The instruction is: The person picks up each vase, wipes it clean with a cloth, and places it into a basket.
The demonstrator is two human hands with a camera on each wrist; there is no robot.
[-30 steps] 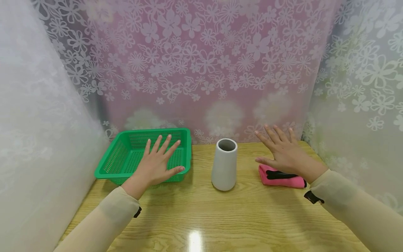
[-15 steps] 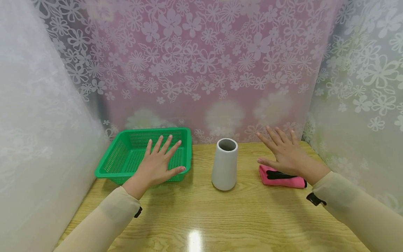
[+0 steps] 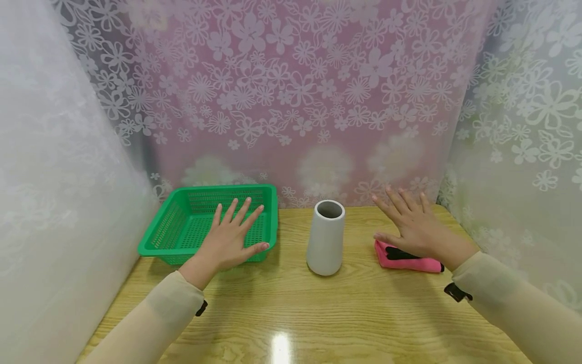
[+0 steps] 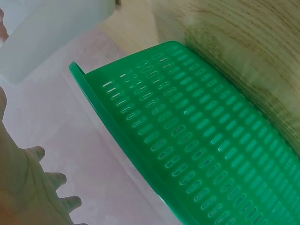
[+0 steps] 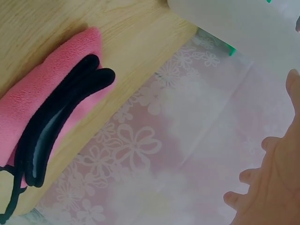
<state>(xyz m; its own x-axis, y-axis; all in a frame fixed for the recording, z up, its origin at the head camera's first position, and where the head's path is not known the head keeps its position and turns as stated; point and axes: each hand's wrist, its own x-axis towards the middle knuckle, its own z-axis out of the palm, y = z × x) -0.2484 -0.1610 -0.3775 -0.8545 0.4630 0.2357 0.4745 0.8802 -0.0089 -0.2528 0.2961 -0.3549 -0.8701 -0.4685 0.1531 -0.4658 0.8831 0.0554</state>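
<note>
My left hand (image 3: 224, 246) is held over the front right part of a green plastic basket (image 3: 152, 252), fingers spread and nothing in its grasp. The left wrist view shows the slotted side of the basket (image 4: 187, 136) close up, apart from the fingers. A white tapered vase (image 3: 325, 242) stands upright between the hands, its mouth facing up. With fingers spread, my empty right hand (image 3: 416, 227) hovers above a folded pink cloth item (image 3: 386, 259). Two curved black strips (image 5: 61, 117) lie on the pink fleece, and a thin black cord trails from it.
Everything stands on a wood-grain table (image 3: 291, 308). A pink floral curtain (image 3: 291, 101) hangs right behind its back edge. Pale sheets close in the left side (image 3: 63, 177) and the right side (image 3: 523, 167).
Both hands stay spread in the air and have shifted only slightly, the right one a little right and lower in the head view. Basket, vase and pink cloth keep their places.
</note>
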